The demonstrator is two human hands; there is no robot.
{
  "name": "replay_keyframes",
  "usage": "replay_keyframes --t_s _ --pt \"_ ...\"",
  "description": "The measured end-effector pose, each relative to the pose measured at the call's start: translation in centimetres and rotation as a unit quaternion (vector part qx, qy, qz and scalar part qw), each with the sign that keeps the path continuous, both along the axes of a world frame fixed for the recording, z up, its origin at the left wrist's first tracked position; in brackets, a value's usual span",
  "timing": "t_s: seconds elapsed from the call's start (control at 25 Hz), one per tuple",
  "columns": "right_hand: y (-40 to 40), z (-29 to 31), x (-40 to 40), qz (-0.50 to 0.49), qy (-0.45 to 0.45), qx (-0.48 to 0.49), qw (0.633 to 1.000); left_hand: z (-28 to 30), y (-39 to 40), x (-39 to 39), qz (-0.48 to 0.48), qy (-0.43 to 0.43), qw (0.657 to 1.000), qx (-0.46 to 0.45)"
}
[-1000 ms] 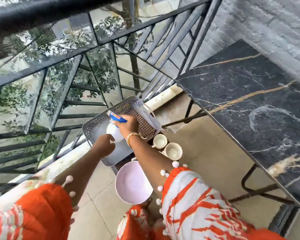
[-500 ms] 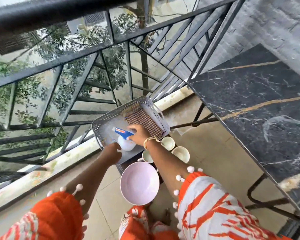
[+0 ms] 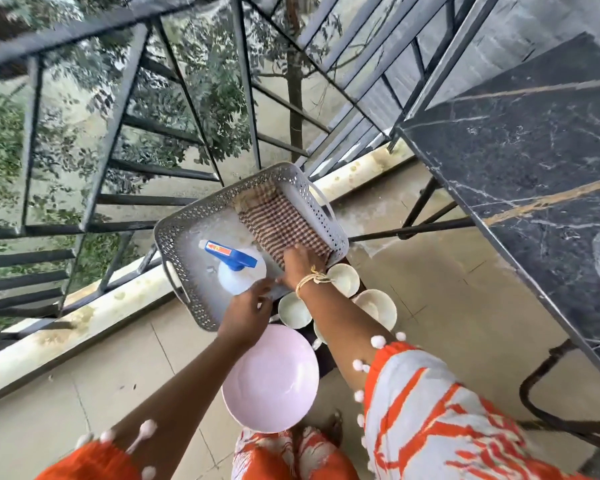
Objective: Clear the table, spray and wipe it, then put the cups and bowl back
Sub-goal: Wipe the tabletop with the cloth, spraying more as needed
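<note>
Reaching into the basket point(image 3: 184, 220): right hand point(image 3: 300, 268) with fingers laid on the cloth point(image 3: 281, 226), grip not clear; left hand point(image 3: 246, 311) relaxed beside the sprayer point(image 3: 238, 268). Cups point(image 3: 343, 278) and bowl point(image 3: 271, 377) off the dark surface point(image 3: 520, 147). Judged: tools stowed; next, lifting cups back without knocking neighbours.

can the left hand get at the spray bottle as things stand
Probably yes. The left hand sits at the basket's near rim, right beside the spray bottle, which stands uncovered with nothing between them. The right hand is over on the checked cloth.
</note>
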State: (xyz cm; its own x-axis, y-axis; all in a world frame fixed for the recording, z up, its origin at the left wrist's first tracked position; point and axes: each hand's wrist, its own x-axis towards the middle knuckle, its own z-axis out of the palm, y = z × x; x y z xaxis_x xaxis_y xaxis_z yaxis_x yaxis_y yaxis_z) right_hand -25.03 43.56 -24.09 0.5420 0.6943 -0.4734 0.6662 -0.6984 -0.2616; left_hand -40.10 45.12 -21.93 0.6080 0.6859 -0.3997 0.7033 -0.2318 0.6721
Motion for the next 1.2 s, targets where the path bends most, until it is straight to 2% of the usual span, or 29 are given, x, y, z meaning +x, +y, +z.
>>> replay_keyframes --t_s 0.12,0.2,0.28,0.4,0.56,0.68,0.72,0.8,0.92,0.96,1.08,1.2 --pt "0.8 -0.4 0.8 -0.002 -0.020 0.021 1.000 -1.0 -0.2 0.7 0.020 -0.004 1.000 0.006" --pt "0.8 -0.1 1.6 -0.102 0.042 0.069 0.991 -0.6 -0.3 1.6 0.031 -0.012 0.999 -0.003" --pt "0.6 1.0 2.5 -0.208 0.125 0.130 0.961 0.5 -0.4 2.5 0.038 -0.020 0.999 -0.018" --pt "0.1 5.2 4.7 -0.254 0.205 0.188 0.926 3.5 0.1 4.9 0.073 -0.032 0.996 -0.033" --pt "-1.2 12.2 6.6 -0.329 0.296 0.321 0.837 9.7 0.2 9.0 0.070 -0.047 0.996 -0.033" --pt "-2.8 18.2 7.2 -0.369 0.386 0.417 0.736 14.2 -0.3 11.5 0.054 -0.092 0.994 -0.013" --pt "-3.5 20.0 7.6 -0.373 0.404 0.436 0.713 15.4 -0.5 12.1 0.051 -0.108 0.993 -0.011" --pt "-5.0 22.8 8.6 -0.369 0.399 0.450 0.709 17.5 -1.0 13.2 0.053 -0.128 0.990 -0.001" --pt "-7.7 25.9 10.2 -0.366 0.325 0.461 0.740 20.8 -2.2 14.2 0.063 -0.129 0.989 0.028" --pt "-8.5 26.6 10.9 -0.372 0.304 0.469 0.741 21.6 -2.5 14.6 0.060 -0.130 0.989 0.035" --pt "-12.2 30.6 12.8 -0.391 0.286 0.503 0.716 25.0 -3.6 16.5 -0.008 -0.154 0.987 0.053" --pt "-15.9 33.6 15.0 -0.413 0.286 0.535 0.679 27.4 -4.9 19.8 -0.163 -0.143 0.973 0.078"
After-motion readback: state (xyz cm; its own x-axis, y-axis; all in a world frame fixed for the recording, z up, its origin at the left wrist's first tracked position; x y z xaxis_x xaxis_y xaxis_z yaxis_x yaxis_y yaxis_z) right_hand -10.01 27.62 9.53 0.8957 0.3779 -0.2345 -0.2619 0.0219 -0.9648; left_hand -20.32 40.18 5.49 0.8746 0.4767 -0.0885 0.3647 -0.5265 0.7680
